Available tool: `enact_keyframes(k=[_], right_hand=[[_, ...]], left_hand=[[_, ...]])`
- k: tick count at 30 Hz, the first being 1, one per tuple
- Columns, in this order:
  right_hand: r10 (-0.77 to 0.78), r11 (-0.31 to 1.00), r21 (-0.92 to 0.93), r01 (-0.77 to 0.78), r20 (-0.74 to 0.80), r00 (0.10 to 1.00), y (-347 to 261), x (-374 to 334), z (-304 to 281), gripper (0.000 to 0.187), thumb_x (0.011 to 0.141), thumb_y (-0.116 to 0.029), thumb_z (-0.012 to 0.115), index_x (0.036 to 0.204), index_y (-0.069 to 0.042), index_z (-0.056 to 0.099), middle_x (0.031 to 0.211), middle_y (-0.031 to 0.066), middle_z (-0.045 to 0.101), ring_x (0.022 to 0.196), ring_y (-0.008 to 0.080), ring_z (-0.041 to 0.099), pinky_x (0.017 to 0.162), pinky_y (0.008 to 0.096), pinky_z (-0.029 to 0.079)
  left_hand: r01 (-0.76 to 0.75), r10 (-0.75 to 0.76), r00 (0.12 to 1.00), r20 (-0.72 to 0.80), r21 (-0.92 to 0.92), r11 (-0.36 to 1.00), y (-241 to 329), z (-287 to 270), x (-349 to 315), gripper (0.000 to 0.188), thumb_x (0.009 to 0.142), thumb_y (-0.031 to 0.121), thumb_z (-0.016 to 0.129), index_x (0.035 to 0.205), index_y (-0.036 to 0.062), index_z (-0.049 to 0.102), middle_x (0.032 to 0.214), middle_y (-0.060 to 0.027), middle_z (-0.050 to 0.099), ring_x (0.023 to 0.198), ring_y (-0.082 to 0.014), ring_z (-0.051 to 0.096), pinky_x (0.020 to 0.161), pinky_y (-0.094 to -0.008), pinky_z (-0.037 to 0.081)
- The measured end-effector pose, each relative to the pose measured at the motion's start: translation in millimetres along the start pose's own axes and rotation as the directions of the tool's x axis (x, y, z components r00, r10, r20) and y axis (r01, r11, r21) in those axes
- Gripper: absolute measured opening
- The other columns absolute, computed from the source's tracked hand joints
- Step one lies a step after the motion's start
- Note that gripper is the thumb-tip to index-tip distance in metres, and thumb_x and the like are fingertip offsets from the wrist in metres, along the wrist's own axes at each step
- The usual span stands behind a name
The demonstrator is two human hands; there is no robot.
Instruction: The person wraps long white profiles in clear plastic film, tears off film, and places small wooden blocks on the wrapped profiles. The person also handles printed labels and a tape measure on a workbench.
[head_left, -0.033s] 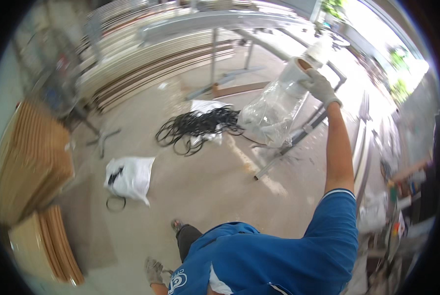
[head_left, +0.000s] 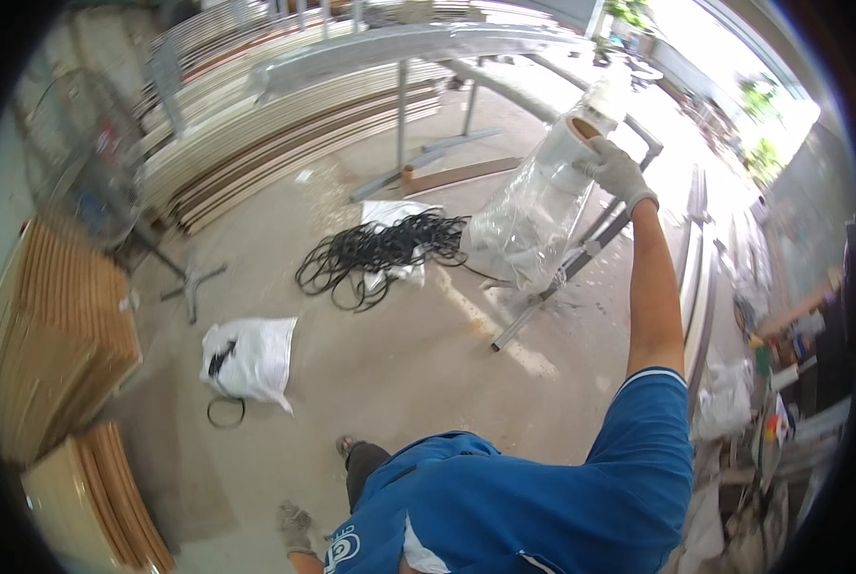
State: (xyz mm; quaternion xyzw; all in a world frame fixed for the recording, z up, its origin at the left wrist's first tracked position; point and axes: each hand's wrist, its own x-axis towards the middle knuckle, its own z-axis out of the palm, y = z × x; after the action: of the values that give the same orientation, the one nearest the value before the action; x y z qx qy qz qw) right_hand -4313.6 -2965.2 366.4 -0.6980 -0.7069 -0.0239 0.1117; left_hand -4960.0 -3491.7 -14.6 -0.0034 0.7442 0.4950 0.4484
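My right hand [head_left: 616, 174], in a pale work glove, grips the upper end of a roll of clear plastic film [head_left: 550, 163], beside its brown cardboard core. Loose film hangs from the roll in a crumpled sheet, in front of a metal stand [head_left: 581, 263]. Low at my left side, my gloved left hand [head_left: 295, 526] hangs with its fingers loosely apart, touching nothing that I can see. A tangle of black straps [head_left: 385, 251] lies on the floor left of the film, partly over a white sack.
A white sack [head_left: 256, 359] with a black loop lies ahead of my left hand. Stacked brown boards [head_left: 60, 325] and a standing fan [head_left: 93, 163] are at the left. A wrapped beam [head_left: 418, 48] rests on trestles at the back. Long profiles [head_left: 698, 277] lie at the right.
The whole view has shifted slightly and become sharper. My right hand stays on the film roll, and my left hand still hangs low.
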Motion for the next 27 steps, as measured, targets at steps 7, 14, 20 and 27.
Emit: enact_keyframes(k=[7,14,20,27], right_hand=[[0.194,0.963,-0.028,-0.267,-0.618,0.762,-151.7,14.5,-31.3,0.057,0.085,-0.038,0.075,0.133,-0.013,0.057,0.137,0.0132,0.058,0.103,0.0334,0.068,0.084,0.0428,0.056],[0.130,0.881,0.412,0.230,-0.680,0.721,-314.6,135.4,86.5,0.039,0.083,-0.016,0.079,0.118,-0.005,0.067,0.107,0.0124,0.070,0.084,0.0214,0.069,0.076,0.0323,0.056],[0.275,0.599,0.799,-0.048,-0.149,0.950,-358.9,330.9,191.3,0.037,0.088,-0.023,0.075,0.117,-0.002,0.066,0.111,0.0151,0.070,0.082,0.0208,0.069,0.075,0.0336,0.056],[0.103,0.241,0.963,-0.124,0.102,0.989,-433.8,470.2,305.8,0.060,0.098,-0.036,0.064,0.144,-0.004,0.042,0.131,0.0198,0.058,0.113,0.0251,0.064,0.088,0.0331,0.055]], left_hand=[[-0.503,0.371,0.822,0.432,0.246,0.828,333.9,124.7,282.8,0.044,0.102,0.027,0.055,0.141,0.0075,0.048,0.123,-0.0100,0.054,0.107,-0.0226,0.057,0.092,-0.0371,0.049],[-0.451,0.420,0.636,0.647,-0.131,0.883,588.8,463.0,358.7,0.049,0.101,0.038,0.056,0.136,0.0029,0.053,0.126,-0.0121,0.059,0.112,-0.0254,0.060,0.098,-0.0390,0.051],[-0.610,0.574,0.529,0.625,-0.190,0.769,765.0,617.3,391.7,0.060,0.100,0.051,0.053,0.136,0.0028,0.053,0.129,-0.0120,0.059,0.117,-0.0261,0.058,0.101,-0.0392,0.047],[-0.680,0.528,0.448,0.722,-0.108,0.725,924.5,750.7,526.8,0.078,0.098,0.065,0.044,0.144,0.0030,0.046,0.130,-0.0117,0.057,0.116,-0.0256,0.057,0.100,-0.0401,0.046]])
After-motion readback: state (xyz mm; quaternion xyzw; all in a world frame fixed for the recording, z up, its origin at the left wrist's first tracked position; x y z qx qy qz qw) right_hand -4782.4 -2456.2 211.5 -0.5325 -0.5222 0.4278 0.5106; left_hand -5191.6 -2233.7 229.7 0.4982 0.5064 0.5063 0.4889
